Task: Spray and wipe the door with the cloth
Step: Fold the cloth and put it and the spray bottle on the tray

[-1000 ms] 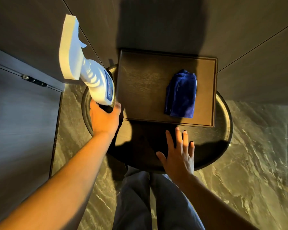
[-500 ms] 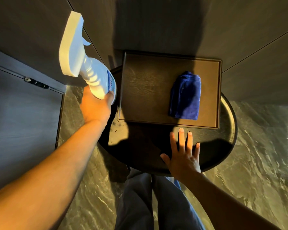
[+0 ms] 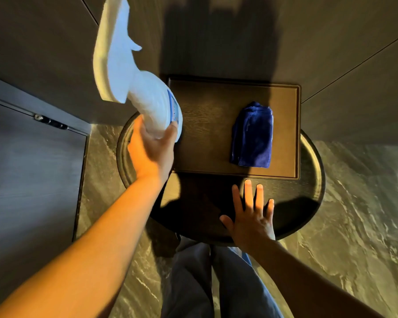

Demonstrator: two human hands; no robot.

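My left hand (image 3: 152, 150) grips the base of a white spray bottle (image 3: 133, 79) with a blue label, held up off the round table, its trigger head pointing up and away toward the top of the view. A folded dark blue cloth (image 3: 253, 136) lies on the right half of a brown rectangular tray (image 3: 205, 125). My right hand (image 3: 251, 216) rests flat with fingers spread on the round dark table (image 3: 313, 193), just below the cloth and apart from it. The grey door (image 3: 28, 171) fills the left side.
A dark latch (image 3: 51, 121) sits on the frame at the door's top edge. Grey wall panels rise behind the table. Marble floor lies to the right and below, and my legs in blue jeans (image 3: 216, 283) stand close against the table's near edge.
My left hand has lifted the spray bottle higher and closer to the camera, off the table's left edge. My right hand has stayed flat on the table. The cloth has not moved.
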